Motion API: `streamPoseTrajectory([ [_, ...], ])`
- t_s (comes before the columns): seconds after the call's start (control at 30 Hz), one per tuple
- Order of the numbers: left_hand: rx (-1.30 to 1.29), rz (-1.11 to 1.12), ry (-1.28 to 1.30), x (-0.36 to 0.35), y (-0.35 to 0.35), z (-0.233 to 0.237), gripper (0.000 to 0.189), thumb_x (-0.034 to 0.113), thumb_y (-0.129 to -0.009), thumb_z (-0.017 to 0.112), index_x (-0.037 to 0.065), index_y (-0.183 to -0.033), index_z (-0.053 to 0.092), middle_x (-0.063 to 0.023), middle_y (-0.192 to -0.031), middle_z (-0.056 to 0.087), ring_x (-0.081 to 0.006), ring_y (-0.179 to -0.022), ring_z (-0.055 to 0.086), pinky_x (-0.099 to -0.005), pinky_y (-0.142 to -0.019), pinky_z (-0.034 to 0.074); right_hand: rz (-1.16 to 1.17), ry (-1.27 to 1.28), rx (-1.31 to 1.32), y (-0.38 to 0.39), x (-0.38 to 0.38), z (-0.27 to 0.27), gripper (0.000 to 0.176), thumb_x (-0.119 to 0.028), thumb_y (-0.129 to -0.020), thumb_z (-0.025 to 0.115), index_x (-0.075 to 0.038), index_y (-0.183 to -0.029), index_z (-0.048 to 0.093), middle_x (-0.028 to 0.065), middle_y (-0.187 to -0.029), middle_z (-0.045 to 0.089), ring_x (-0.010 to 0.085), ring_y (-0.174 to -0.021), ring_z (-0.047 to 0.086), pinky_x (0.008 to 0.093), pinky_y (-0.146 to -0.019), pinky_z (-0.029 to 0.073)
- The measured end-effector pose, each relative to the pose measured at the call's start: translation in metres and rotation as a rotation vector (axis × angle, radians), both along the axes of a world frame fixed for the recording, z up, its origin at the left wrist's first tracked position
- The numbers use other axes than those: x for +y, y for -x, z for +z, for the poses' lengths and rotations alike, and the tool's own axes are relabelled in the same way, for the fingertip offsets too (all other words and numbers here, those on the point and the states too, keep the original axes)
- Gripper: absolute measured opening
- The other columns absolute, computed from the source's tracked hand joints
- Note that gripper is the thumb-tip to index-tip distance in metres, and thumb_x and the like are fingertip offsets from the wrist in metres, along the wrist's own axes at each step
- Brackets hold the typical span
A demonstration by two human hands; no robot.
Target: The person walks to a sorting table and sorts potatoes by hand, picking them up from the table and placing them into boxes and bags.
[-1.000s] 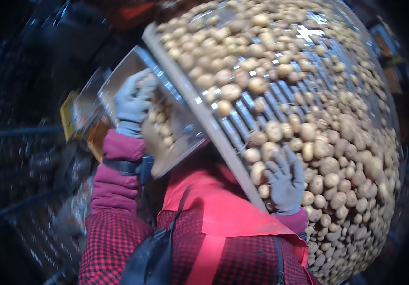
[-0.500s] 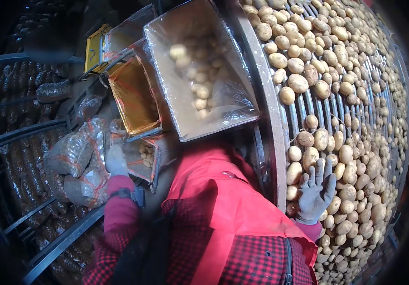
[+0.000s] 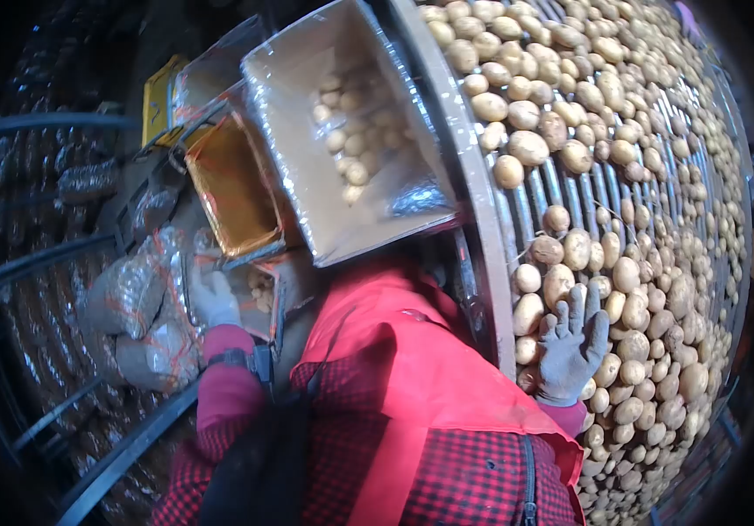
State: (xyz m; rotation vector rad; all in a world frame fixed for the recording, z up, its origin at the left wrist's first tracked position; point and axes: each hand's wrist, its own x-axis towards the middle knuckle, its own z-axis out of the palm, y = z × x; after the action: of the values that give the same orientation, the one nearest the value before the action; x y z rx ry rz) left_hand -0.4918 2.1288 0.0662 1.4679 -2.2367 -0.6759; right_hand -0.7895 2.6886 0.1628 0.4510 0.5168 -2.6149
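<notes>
My right hand (image 3: 572, 351), in a grey glove, is open with its fingers spread over the potatoes (image 3: 633, 345) on the metal-bar conveyor (image 3: 575, 198). No potato is gripped in it. On the other side, my left hand (image 3: 213, 300), in a pale glove, is at the edge of a small bin (image 3: 275, 302) with a few potatoes inside. Its fingers look stretched apart, though blur hides their exact contact. Ahead of my body, a large cardboard box (image 3: 285, 149) with a clear plastic liner holds several potatoes (image 3: 355, 145).
A yellow-brown lined container (image 3: 235, 188) stands left of the box, with a yellow crate (image 3: 159, 103) behind it. Filled clear bags (image 3: 159, 355) lie beside my left hand. A metal rail (image 3: 123, 456) runs at lower left. The conveyor's side edge (image 3: 486, 237) separates box and potatoes.
Potatoes that were blurred in motion inside the large box now lie in a clearer cluster. The view has shifted slightly; my right hand stays spread over the potatoes, and the left fingers look more spread.
</notes>
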Motion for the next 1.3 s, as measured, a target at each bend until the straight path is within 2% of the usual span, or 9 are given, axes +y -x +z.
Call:
streamPoseTrajectory([
  [0.13, 0.17, -0.087, 0.224, -0.004, 0.106, 0.04, 0.05, 0.016, -0.101, 0.053, -0.007, -0.146, 0.045, -0.0241, -0.147, 0.05, -0.0346, -0.137, 0.048, -0.0407, -0.115, 0.038, -0.079, -0.119, -0.026, -0.002, -0.013, 0.01, 0.058, -0.039, -0.111, 0.039, -0.006, -0.158, 0.031, 0.0233, -0.15, 0.05, 0.0388, -0.121, 0.064, 0.0515, -0.1, 0.056],
  [0.23, 0.19, -0.472, 0.508, 0.047, 0.217, 0.086, 0.052, 0.014, -0.099, 0.058, -0.006, -0.146, 0.045, -0.0229, -0.148, 0.05, -0.0369, -0.137, 0.048, -0.0441, -0.117, 0.036, -0.101, -0.103, -0.023, -0.004, -0.018, 0.016, 0.057, -0.039, -0.111, 0.037, -0.004, -0.157, 0.033, 0.0237, -0.144, 0.055, 0.0364, -0.118, 0.065, 0.0503, -0.1, 0.055],
  [0.3, 0.406, -0.726, 0.142, 0.102, 0.289, 0.11, 0.052, 0.017, -0.1, 0.062, -0.005, -0.145, 0.047, -0.0216, -0.147, 0.052, -0.0365, -0.137, 0.048, -0.0453, -0.118, 0.034, -0.101, -0.116, -0.056, -0.001, -0.022, 0.023, 0.054, -0.034, -0.11, 0.04, -0.003, -0.154, 0.037, 0.021, -0.137, 0.059, 0.0315, -0.112, 0.065, 0.0443, -0.097, 0.055],
  [0.37, 0.386, -1.276, 0.297, 0.155, 0.356, 0.149, 0.047, 0.019, -0.095, 0.067, -0.002, -0.135, 0.058, -0.0208, -0.138, 0.059, -0.0386, -0.131, 0.054, -0.0474, -0.114, 0.038, -0.088, -0.289, -0.048, -0.001, -0.025, 0.027, 0.053, -0.03, -0.108, 0.043, -0.003, -0.153, 0.038, 0.0194, -0.137, 0.058, 0.0312, -0.113, 0.064, 0.0426, -0.096, 0.055],
  [0.53, 0.149, -2.006, 0.431, 0.281, 0.457, 0.155, 0.076, 0.023, -0.076, 0.081, 0.017, -0.146, 0.053, -0.0155, -0.147, 0.049, -0.0391, -0.138, 0.043, -0.0537, -0.117, 0.031, -0.119, -0.206, -0.028, 0.006, -0.025, 0.041, 0.051, -0.028, -0.108, 0.041, -0.002, -0.152, 0.038, 0.0212, -0.139, 0.055, 0.0318, -0.117, 0.063, 0.0407, -0.099, 0.054],
  [0.7, 0.117, -1.847, 0.519, 0.339, 0.558, 0.11, 0.045, 0.032, -0.085, 0.073, 0.012, -0.124, 0.062, -0.0096, -0.105, 0.067, -0.0327, -0.094, 0.062, -0.0529, -0.083, 0.046, -0.252, -0.229, -0.014, 0.022, -0.019, 0.064, 0.053, -0.033, -0.108, 0.041, -0.003, -0.152, 0.039, 0.0207, -0.137, 0.056, 0.0315, -0.116, 0.063, 0.0415, -0.098, 0.054],
  [0.83, -0.392, -1.78, 0.866, 0.378, 0.577, 0.102, 0.036, 0.041, -0.088, 0.07, 0.013, -0.11, 0.065, -0.0114, -0.105, 0.065, -0.0323, -0.099, 0.063, -0.0499, -0.084, 0.046, -0.273, -0.221, 0.046, 0.039, -0.014, 0.06, 0.053, -0.034, -0.108, 0.043, -0.004, -0.151, 0.041, 0.0193, -0.135, 0.057, 0.0295, -0.113, 0.063, 0.0405, -0.096, 0.054],
  [1.17, -0.131, -1.872, 0.622, 0.356, 0.583, 0.108, 0.019, 0.03, -0.092, 0.065, 0.012, -0.098, 0.065, -0.0098, -0.093, 0.067, -0.0314, -0.088, 0.067, -0.0483, -0.072, 0.049, -0.111, -0.045, -0.014, 0.049, -0.009, 0.04, 0.057, -0.026, -0.105, 0.051, -0.005, -0.155, 0.034, 0.0152, -0.138, 0.059, 0.0257, -0.112, 0.066, 0.0355, -0.09, 0.056],
  [1.3, -0.173, -1.912, 0.763, 0.364, 0.579, 0.11, 0.017, 0.029, -0.091, 0.066, 0.012, -0.091, 0.066, -0.0099, -0.091, 0.067, -0.0315, -0.087, 0.067, -0.0468, -0.07, 0.05, -0.073, -0.285, -0.015, 0.052, -0.016, 0.049, 0.059, -0.045, -0.108, 0.043, -0.004, -0.151, 0.04, 0.0177, -0.135, 0.061, 0.0271, -0.109, 0.068, 0.0375, -0.088, 0.059],
])
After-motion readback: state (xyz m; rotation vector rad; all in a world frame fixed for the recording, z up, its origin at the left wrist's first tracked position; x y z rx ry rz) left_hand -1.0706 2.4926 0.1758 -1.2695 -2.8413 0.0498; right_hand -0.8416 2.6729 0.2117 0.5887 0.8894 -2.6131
